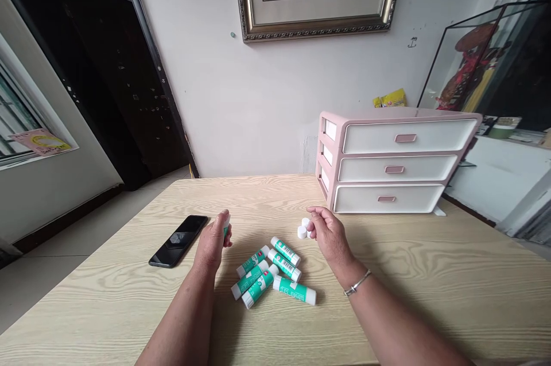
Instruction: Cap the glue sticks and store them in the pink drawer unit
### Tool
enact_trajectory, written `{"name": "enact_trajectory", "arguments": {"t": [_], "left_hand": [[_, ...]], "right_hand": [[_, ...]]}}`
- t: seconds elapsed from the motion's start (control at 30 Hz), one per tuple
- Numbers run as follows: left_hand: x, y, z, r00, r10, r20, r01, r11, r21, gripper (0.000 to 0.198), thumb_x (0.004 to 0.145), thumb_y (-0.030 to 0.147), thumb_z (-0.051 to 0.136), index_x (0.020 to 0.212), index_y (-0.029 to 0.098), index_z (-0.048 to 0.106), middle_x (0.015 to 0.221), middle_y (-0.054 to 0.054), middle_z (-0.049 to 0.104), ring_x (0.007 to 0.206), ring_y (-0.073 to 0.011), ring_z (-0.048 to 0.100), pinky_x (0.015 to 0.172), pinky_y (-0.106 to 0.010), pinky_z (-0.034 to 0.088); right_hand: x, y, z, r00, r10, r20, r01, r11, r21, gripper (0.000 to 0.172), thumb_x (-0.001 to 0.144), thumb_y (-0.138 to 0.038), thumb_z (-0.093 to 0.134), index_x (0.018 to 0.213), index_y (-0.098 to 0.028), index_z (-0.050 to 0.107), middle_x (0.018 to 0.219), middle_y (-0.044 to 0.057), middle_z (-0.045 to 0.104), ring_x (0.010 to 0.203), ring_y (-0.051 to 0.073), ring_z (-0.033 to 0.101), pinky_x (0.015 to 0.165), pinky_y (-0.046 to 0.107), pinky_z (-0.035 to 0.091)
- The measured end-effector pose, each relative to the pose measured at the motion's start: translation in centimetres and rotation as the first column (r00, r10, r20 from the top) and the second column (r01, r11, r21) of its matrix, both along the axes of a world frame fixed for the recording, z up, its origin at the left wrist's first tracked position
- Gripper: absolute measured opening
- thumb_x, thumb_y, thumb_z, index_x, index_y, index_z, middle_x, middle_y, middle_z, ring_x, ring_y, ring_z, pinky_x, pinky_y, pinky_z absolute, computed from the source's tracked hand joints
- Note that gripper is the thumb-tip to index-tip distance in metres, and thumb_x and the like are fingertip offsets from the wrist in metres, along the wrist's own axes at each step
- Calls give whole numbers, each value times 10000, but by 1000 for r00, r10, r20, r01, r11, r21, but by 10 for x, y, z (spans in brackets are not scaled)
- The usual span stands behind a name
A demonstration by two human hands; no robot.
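My left hand (214,238) is closed around a green and white glue stick (226,225), mostly hidden by the fingers, above the table's left middle. Over on the right, my right hand (328,234) hovers beside a small cluster of white caps (302,232), its index finger stretched out and the others bent close to the caps. Whether those fingers touch a cap I cannot make out. Between my forearms lie several green and white glue sticks, among them one nearest me on the right (294,290) and one at the lower left (260,287).
A black phone (178,241) lies left of my left hand on the wooden table (129,308). At the back right stands a pink and white drawer unit (394,170). Behind it are a yellow packet (391,98) and a glass case (469,62). The wall closes off the far edge.
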State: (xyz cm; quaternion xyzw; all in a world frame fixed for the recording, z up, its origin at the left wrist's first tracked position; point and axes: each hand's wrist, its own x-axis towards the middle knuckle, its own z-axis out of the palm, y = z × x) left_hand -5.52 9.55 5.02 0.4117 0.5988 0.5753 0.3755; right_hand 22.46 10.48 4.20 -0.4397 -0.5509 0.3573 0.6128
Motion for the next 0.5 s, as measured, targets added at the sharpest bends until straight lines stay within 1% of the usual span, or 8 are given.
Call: {"name": "enact_trajectory", "arguments": {"t": [0.1,0.17,0.3,0.4,0.5], "left_hand": [[3,-2,0,999,-46,11,46,998,43,534,839,627,444,507,211,480,421,29,439,379,-107,381,426,-254,342],[5,-3,1,998,-64,30,62,996,61,521,839,597,460,488,211,472,405,29,430,361,-100,366,410,-251,309],[6,-4,4,993,-60,102,52,995,80,483,819,554,449,464,228,418,384,44,372,333,-93,312,378,-253,253],[5,-3,4,993,-39,108,31,996,80,460,811,545,423,469,238,399,379,50,351,323,-92,288,367,-255,232],[4,-3,4,995,-28,97,21,997,77,444,804,532,428,472,239,395,377,51,349,324,-91,289,371,-256,238]], "right_hand": [[0,0,-1,1000,4,4,-4,1000,-10,346,917,-489,531,1019,-180,648,629,-14,566,562,127,530,511,226,459],[0,-1,-1,1000,7,7,-7,1000,-13,349,917,-490,530,1021,-179,648,628,-13,567,561,127,530,511,227,458],[0,-1,-1,1000,12,21,-12,1000,-10,363,914,-501,530,1021,-176,651,622,-14,567,553,129,528,513,232,459],[0,-1,0,1000,17,21,-16,1000,-15,371,908,-506,532,1019,-173,653,617,-15,565,553,129,526,512,231,456],[0,-1,1,1000,13,18,-13,1000,-20,373,903,-511,535,1013,-176,655,614,-17,565,556,131,527,514,232,455]]}}
